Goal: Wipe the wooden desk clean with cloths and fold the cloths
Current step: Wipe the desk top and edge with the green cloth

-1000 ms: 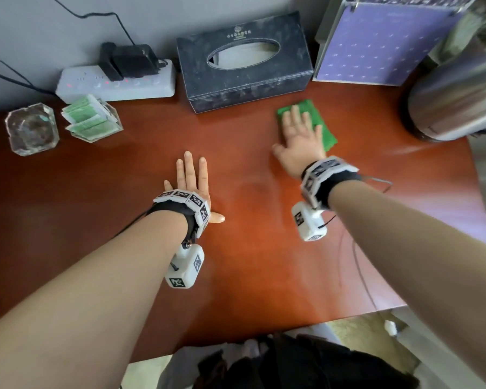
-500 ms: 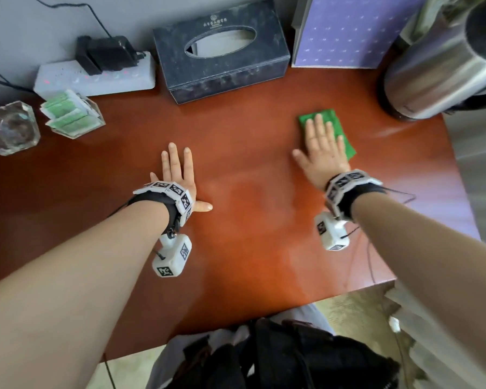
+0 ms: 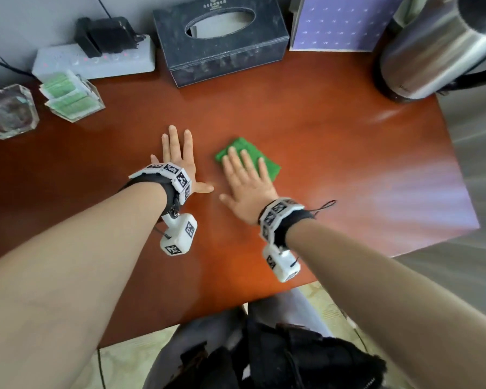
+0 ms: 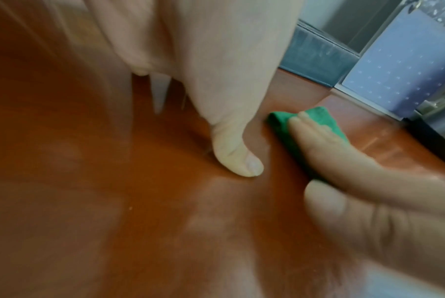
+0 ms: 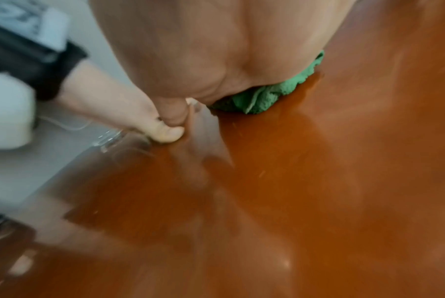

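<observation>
A folded green cloth [image 3: 267,161] lies on the red-brown wooden desk [image 3: 334,153], near its middle. My right hand [image 3: 243,175] presses flat on the cloth with straight fingers, covering most of it; the cloth [image 4: 321,119] shows beyond the fingertips in the left wrist view, and the cloth [image 5: 262,98] peeks from under the palm in the right wrist view. My left hand [image 3: 177,155] rests flat on the bare desk just left of the cloth, fingers spread, thumb [image 4: 239,161] pointing toward the right hand. It holds nothing.
Along the back edge stand a white power strip [image 3: 96,60] with a black adapter, a dark tissue box [image 3: 219,43], a purple box [image 3: 345,23] and a steel kettle [image 3: 438,49]. A glass ashtray [image 3: 10,110] and a clear holder of green packets [image 3: 70,96] sit at back left.
My right hand has slid the green cloth from the back right of the desk toward the middle, close beside my left hand. The left hand has stayed flat in place.
</observation>
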`<state>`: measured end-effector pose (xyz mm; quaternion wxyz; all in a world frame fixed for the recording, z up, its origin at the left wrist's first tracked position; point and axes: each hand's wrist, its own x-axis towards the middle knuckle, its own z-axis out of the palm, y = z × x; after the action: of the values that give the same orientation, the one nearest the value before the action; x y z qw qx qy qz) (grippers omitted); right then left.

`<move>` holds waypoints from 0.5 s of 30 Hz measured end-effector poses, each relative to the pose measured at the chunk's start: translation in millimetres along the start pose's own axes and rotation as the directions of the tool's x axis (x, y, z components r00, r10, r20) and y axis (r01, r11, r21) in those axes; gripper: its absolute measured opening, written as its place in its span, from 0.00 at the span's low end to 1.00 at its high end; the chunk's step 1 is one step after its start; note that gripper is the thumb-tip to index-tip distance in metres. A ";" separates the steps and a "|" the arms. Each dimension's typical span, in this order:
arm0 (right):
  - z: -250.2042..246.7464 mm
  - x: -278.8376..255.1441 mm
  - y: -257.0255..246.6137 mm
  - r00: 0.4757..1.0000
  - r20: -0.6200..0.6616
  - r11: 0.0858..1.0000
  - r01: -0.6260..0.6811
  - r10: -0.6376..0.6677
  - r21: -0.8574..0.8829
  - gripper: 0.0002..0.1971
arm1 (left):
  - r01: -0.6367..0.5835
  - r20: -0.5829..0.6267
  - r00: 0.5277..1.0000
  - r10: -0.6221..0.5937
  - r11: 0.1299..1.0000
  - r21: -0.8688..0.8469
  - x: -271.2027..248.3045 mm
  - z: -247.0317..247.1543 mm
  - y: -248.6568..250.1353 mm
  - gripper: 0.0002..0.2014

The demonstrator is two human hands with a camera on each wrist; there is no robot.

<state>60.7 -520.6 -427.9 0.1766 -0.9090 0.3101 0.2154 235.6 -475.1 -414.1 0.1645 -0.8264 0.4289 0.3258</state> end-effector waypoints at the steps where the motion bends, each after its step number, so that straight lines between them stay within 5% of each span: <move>1: 5.1 -5.9 -9.0 0.998 0.014 0.998 0.056 -0.055 -0.027 0.40 | -0.012 -0.015 1.000 0.011 1.000 -0.022 -1.3 0.8 -1.8 0.69; 4: 9.7 -18.1 10.9 0.994 0.003 0.993 0.113 -0.112 -0.025 0.36 | -0.027 -0.027 0.999 0.026 0.999 -0.024 -5.8 -1.5 -4.8 0.67; 8: 9.9 -40.6 88.6 0.978 -0.075 0.972 -0.182 0.195 0.150 0.35 | -0.027 -0.039 0.999 0.025 0.998 -0.048 -15.0 1.1 1.7 0.61; 12: 17.0 -91.3 178.8 0.851 -0.048 0.811 -0.480 0.524 0.335 0.36 | -0.073 -0.114 0.991 0.067 0.996 -0.050 -36.5 29.2 8.4 0.45; 15: 20.7 -120.1 211.5 0.762 -0.004 0.700 -0.593 0.648 0.398 0.37 | -0.124 -0.114 0.985 0.127 0.992 0.031 -55.9 56.9 11.4 0.41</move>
<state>-166.3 -610.3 -424.8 0.2402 -0.7128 0.6454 0.1332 180.2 -416.6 -417.7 0.1281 -0.8133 0.4926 0.2819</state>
